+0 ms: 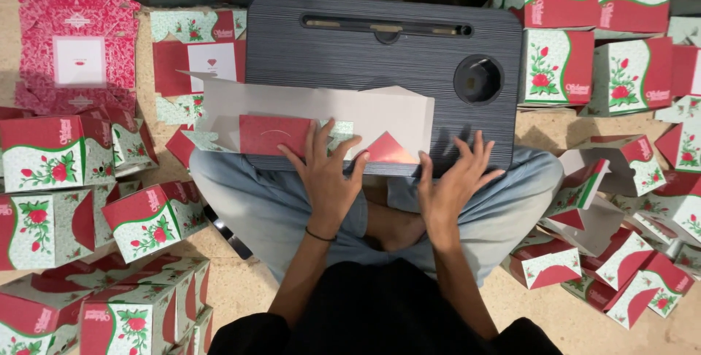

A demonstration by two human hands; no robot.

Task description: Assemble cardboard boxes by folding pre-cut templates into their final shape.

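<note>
A flat, unfolded cardboard box blank [328,118], grey-white inside with red and floral flaps, lies across the near edge of a dark lap desk [380,56]. My left hand [327,176] rests with spread fingers on the blank's near edge, beside a red flap [274,134]. Just right of the blank, at the desk's near edge, my right hand [453,183] hovers with fingers apart and holds nothing. A red triangular flap [387,149] shows between the two hands.
Folded red, white and green rose-printed boxes are piled on the floor at left [51,161] and right [628,70]. Flat blanks lie at the back left [77,34]. The desk has a round cup hole [478,79]. My crossed legs sit under the desk.
</note>
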